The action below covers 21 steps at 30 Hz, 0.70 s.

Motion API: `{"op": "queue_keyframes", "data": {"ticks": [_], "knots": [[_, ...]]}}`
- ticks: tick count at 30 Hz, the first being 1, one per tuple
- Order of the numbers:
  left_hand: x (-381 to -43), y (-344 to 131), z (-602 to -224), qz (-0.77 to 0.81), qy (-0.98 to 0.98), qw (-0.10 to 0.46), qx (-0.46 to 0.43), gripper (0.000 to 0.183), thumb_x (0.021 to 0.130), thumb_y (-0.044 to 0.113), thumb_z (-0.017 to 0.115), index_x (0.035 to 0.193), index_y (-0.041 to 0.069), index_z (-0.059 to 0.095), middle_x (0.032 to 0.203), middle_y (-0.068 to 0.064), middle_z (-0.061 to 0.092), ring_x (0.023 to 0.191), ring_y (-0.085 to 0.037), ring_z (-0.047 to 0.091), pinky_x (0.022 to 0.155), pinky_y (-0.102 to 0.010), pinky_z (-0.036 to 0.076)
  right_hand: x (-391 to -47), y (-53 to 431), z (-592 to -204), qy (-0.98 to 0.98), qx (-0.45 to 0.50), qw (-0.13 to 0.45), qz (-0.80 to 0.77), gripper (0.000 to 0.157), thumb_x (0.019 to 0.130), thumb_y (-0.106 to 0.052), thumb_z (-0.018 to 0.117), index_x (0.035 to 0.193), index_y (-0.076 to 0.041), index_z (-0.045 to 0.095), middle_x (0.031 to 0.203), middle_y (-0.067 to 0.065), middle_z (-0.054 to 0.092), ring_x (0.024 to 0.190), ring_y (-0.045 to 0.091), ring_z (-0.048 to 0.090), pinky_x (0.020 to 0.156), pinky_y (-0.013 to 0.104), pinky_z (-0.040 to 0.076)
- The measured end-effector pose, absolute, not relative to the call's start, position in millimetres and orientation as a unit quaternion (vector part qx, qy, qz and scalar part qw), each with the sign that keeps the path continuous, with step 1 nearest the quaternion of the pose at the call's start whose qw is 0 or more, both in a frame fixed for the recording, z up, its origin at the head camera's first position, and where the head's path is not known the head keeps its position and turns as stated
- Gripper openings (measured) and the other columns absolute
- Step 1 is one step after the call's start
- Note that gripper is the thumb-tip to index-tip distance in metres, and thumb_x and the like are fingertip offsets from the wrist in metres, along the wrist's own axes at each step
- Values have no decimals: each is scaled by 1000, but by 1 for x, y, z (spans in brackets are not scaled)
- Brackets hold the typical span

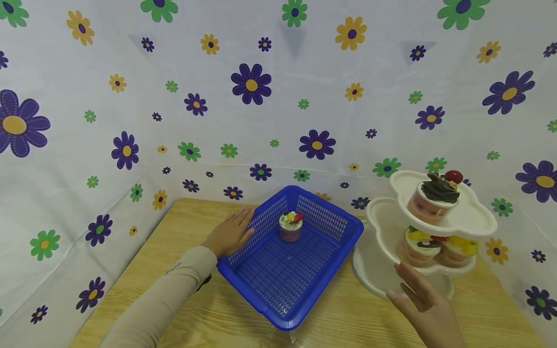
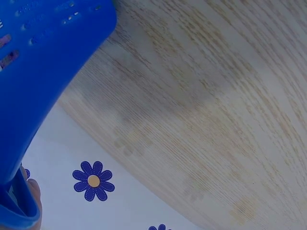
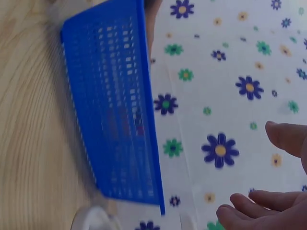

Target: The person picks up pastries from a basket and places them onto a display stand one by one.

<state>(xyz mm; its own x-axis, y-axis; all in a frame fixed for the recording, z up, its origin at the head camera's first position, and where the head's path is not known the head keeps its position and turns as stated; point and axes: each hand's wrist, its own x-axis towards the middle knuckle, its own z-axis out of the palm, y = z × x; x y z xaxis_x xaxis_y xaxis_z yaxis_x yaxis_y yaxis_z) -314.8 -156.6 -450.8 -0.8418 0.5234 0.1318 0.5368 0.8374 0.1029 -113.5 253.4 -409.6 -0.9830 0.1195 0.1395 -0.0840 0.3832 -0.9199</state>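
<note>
In the head view, my left hand lies at the left rim of a blue plastic basket, its fingers extended along the edge. One dessert cup with white cream and red and yellow fruit stands inside the basket, near its far left corner. My right hand hovers in front of a white tiered stand, holding nothing, with thumb and fingers apart. A chocolate-topped dessert cup with a cherry sits on the top tier. Below it, two fruit-topped dessert cups share the middle tier.
The basket and stand share a wood-grain table. A white cloth printed with flowers hangs behind and at both sides. The stand's bottom tier reaches close to the basket's right side.
</note>
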Motion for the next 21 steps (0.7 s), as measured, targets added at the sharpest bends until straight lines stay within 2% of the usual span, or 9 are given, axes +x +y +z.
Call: {"op": "queue_keyframes", "data": {"ticks": [4, 8, 11, 14, 18, 21], "knots": [[-316, -157, -452, -72, -956, 52, -278, 59, 103, 33, 37, 150, -1, 24, 155, -19, 26, 144, -36, 22, 117, -50, 21, -126, 227, -399, -808, 78, 85, 578, 57, 92, -7, 63, 144, 1, 39, 133, -20, 50, 118, -12, 47, 94, 7, 42], [-317, -158, -453, -69, -957, 47, -277, 60, 104, 34, 36, 151, 0, 23, 156, -18, 24, 144, -35, 20, 117, -50, 20, -145, 202, -385, -790, 130, 75, 594, 60, 91, -6, 64, 144, 2, 38, 143, 4, 48, 128, 0, 45, 100, 12, 39], [-318, -157, -454, -64, -959, 40, -273, 61, 104, 35, 34, 152, 1, 20, 157, -17, 22, 145, -34, 18, 118, -49, 18, -164, 186, -374, -787, 150, 60, 595, 62, 91, -12, 65, 145, -2, 37, 147, 13, 42, 135, 14, 41, 103, 15, 37], [-319, -157, -455, -57, -961, 36, -270, 61, 104, 36, 33, 152, 2, 19, 157, -16, 21, 146, -32, 16, 118, -47, 17, -185, 169, -364, -788, 155, 37, 595, 64, 92, -21, 66, 147, -10, 36, 151, 8, 38, 140, 24, 34, 111, 28, 34], [-318, -158, -453, -55, -960, 36, -271, 60, 104, 36, 32, 152, 2, 19, 157, -16, 21, 146, -32, 16, 118, -47, 17, -214, 147, -355, -792, 156, 24, 589, 68, 90, -29, 69, 148, -16, 36, 153, 3, 35, 142, 22, 30, 114, 43, 30], [-318, -158, -454, -54, -960, 39, -272, 60, 104, 36, 32, 152, 1, 20, 157, -16, 22, 145, -32, 17, 118, -47, 17, -238, 136, -353, -793, 152, 19, 589, 72, 89, -34, 69, 149, -16, 34, 154, 2, 34, 142, 20, 29, 114, 43, 29]]}}
